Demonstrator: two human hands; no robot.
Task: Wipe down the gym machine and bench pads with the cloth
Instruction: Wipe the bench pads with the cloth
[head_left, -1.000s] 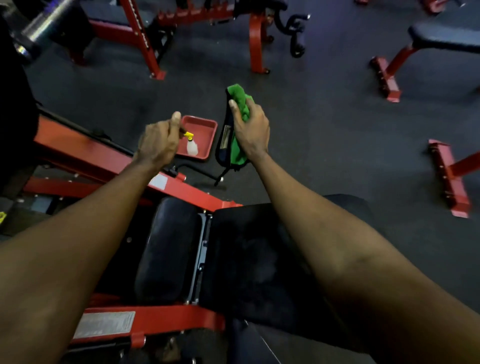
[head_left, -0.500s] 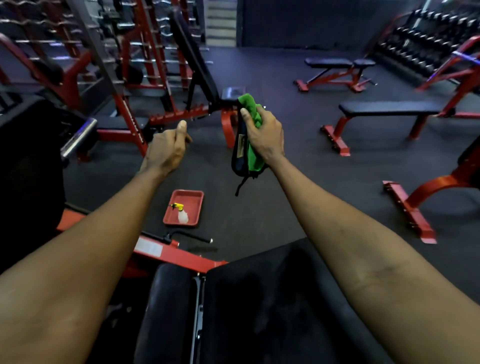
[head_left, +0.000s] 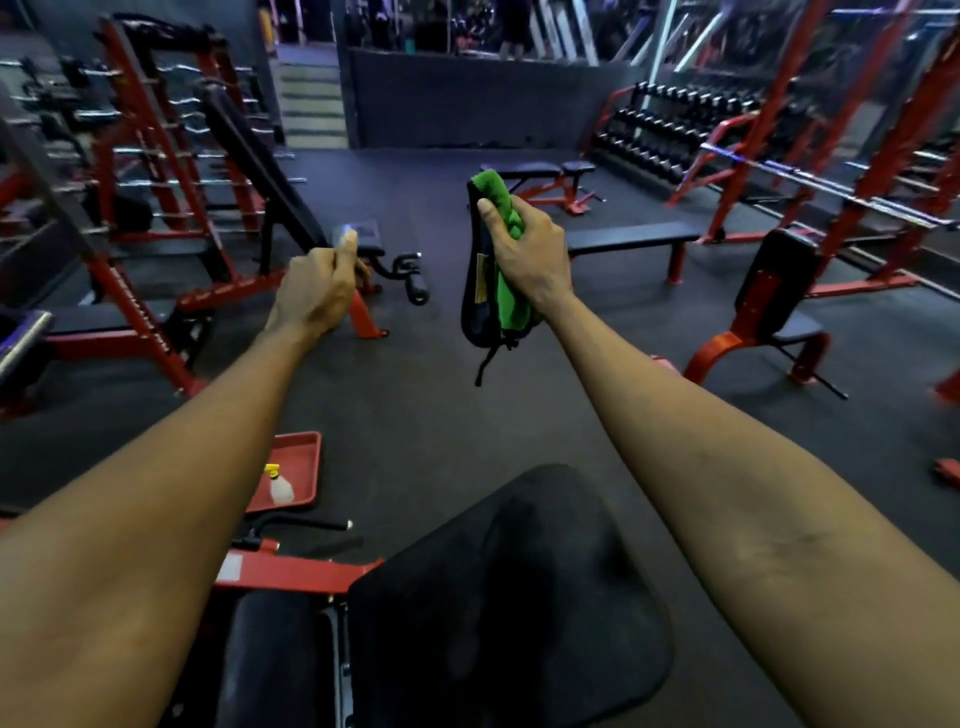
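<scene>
Plainly, the biggest thing close by is the black back pad of the red-framed machine. It lies low in the view between the two forearms, and its long axis runs away from the person. A narrower black seat pad sits just beside it on the left. Farther off on the dark floor stand an incline bench and a flat bench, both well apart from the hands.

A red tray lies on the floor near the machine's left side, with a small spray bottle in it.

The right hand is raised out in front, fingers wrapped round the green cloth and a dark strapped pouch held together. The left hand is curled into a loose fist with the thumb on top; nothing shows in it.

The cloth is out past the far end of the back pad and above it. The pad therefore lies down and back toward the body from the right hand, the one likely to bring the cloth down along the pad's length.
</scene>
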